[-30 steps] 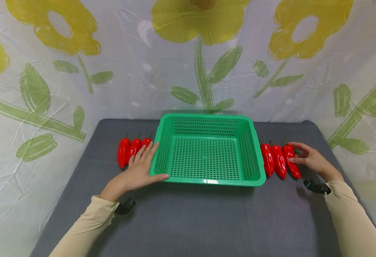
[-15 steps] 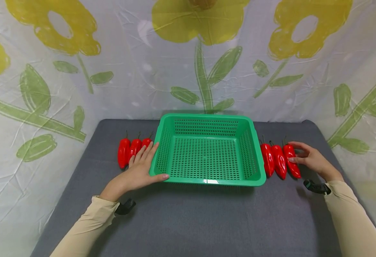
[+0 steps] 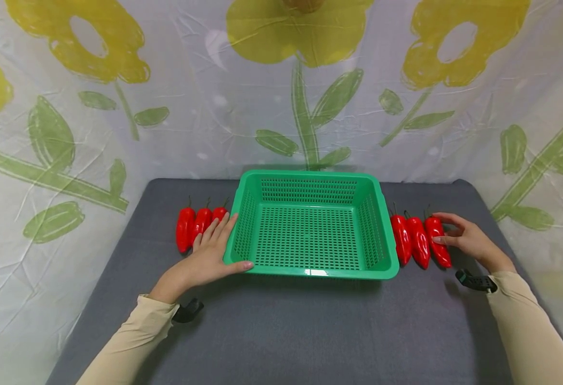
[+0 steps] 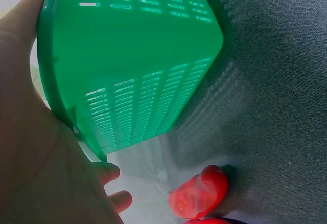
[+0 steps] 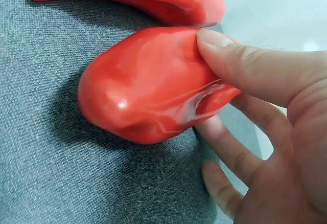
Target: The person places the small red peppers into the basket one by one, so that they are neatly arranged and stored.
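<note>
A green perforated plastic basket stands in the middle of the table. My left hand rests with spread, straight fingers on its near left corner, the thumb along the front rim. Left of the basket lie three red peppers, the outer one fully visible and the inner one partly behind my fingers. On the right are three more; my right hand pinches the outermost red pepper between thumb and fingers. In the right wrist view this glossy pepper lies low over the cloth; whether it touches is unclear.
Two other red peppers, one at the basket side and one in the middle, lie left of the pinched one. Grey cloth covers the table. A flower-printed white sheet hangs behind and at both sides.
</note>
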`<state>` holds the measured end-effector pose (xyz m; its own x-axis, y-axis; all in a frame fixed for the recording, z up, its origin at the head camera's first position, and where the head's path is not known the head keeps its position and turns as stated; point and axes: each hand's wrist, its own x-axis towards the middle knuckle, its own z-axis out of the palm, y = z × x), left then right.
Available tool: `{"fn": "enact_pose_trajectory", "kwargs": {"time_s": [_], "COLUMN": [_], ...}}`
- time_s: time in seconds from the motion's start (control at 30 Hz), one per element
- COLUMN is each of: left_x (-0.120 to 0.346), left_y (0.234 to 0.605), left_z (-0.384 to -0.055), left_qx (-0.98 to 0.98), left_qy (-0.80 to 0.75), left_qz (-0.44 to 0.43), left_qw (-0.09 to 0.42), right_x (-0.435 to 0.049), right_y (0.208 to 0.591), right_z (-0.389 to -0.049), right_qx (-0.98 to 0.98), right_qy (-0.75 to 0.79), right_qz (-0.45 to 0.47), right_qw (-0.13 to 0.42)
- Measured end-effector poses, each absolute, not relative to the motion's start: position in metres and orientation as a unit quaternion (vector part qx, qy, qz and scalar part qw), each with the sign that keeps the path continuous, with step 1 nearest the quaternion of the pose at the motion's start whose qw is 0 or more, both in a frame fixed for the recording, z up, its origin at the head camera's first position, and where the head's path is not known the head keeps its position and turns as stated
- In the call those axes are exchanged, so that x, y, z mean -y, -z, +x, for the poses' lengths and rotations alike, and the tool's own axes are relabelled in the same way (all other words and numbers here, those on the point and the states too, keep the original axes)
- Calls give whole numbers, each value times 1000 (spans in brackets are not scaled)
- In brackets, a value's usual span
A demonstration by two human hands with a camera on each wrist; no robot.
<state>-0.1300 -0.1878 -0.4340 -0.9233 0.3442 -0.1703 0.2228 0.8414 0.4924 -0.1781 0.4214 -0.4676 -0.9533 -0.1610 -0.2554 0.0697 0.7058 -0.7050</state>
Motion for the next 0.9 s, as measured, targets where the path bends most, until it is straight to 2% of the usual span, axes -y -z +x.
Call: {"fn": "enact_pose_trajectory", "kwargs": {"time_s": [0.9], "left_x": [187], "left_y": [435], "left_z": [-131], "left_qx": [-949], "left_qy": [-244], "left_qz": [151], "left_qw": [128], "right_x": [-427], "right_y": [464], "right_z": [-171], "right_qx": [-911], "right_qy": [390], "right_qz": [-14], "right_qw": [133]}}
